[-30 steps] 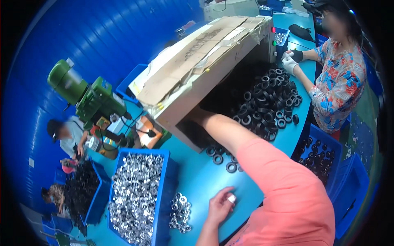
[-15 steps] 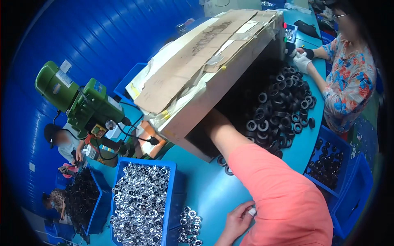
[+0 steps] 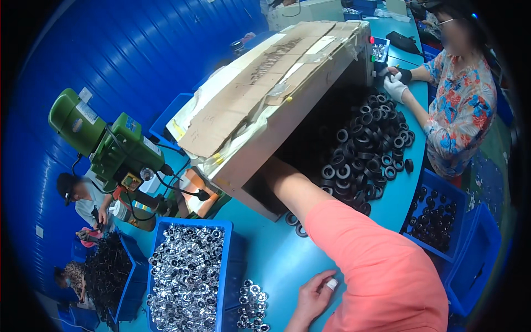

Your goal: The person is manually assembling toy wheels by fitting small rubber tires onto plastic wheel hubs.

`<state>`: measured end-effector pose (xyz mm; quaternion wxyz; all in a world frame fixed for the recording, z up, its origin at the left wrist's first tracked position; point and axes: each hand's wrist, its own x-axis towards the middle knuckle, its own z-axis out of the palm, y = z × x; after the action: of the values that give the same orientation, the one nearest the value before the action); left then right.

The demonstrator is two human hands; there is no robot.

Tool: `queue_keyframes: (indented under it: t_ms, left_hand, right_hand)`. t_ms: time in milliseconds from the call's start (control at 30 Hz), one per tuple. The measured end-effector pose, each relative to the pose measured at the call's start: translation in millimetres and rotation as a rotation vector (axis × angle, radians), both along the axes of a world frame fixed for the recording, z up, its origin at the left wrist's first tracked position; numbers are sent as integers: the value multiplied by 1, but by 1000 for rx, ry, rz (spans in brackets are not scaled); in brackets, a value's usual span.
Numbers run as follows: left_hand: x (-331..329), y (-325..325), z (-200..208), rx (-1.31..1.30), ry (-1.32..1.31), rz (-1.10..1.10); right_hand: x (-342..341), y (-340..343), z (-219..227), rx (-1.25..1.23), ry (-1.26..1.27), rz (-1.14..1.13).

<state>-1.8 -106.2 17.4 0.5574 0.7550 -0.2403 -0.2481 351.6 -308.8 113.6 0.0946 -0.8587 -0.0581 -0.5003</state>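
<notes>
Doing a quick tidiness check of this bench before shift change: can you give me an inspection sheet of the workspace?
Surface: teal table, crowded.
Job's things: black rings heaped under the cardboard cover; silver rings in a blue bin.
Clutter: loose silver rings near the table's edge.
Hands: left hand resting on the table; right hand hidden under the cover.
Cables: black leads by the green machine.
Surroundings: a gloved co-worker opposite.

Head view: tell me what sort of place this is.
Likely a small factory assembly bench: a heap of black rubber rings on a blue table, a blue bin of shiny metal rings, and a green bench machine.
</notes>
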Motion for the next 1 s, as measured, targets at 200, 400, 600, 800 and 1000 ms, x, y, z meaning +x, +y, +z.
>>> queue_keyframes:
  t_ms: [200,400,600,800,1000]
  left_hand:
    - [0,1,5,13,33,-16]
    - [-1,-1,8,-52,199,29]
    - [-10,1,-25,-139,170,59]
    - [-9,-3,-8,-137,233,47]
    - [-11,11,9,-129,236,133]
  right_hand:
    - [-2,-1,-3,-4,-13,9]
    - [-5,-8,-2,-11,-45,18]
    - [-14,-8,-9,-19,-75,16]
    - [-26,-21,-12,-49,-85,-16]
    - [-32,35,-19,149,-21,354]
